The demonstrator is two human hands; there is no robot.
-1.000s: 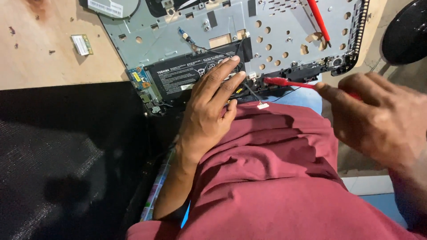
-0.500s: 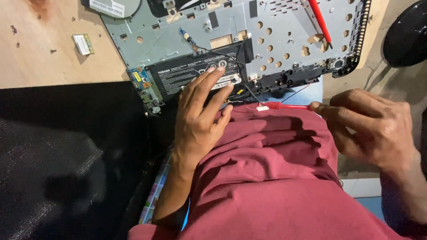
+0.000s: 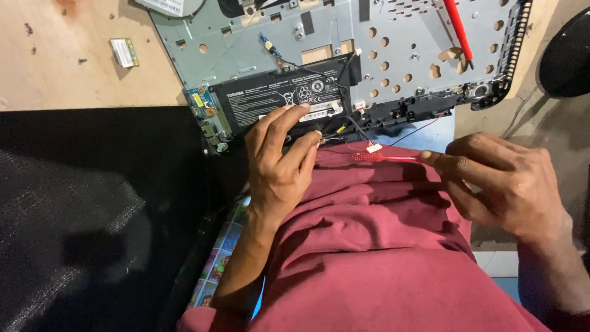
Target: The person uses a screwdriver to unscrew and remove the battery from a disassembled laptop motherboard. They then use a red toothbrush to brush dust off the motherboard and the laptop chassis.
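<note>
An opened laptop chassis with a bare grey metal frame lies upside down on a wooden table. Its black rectangular battery sits along the near edge. My left hand rests its fingertips on the battery's lower edge, next to thin black and red wires ending in a small white connector. My right hand pinches a slim red tool that points left toward that connector. A green circuit board sits at the battery's left end.
A red screwdriver lies on the chassis at the upper right. A small card and loose screws lie on the wooden table. A black mesh chair stands at the left, a black round object at the far right. Maroon cloth covers my lap.
My right hand drew back from the chassis edge and lowered toward my lap, carrying the red tool. My left hand stayed on the battery with only small finger shifts.
</note>
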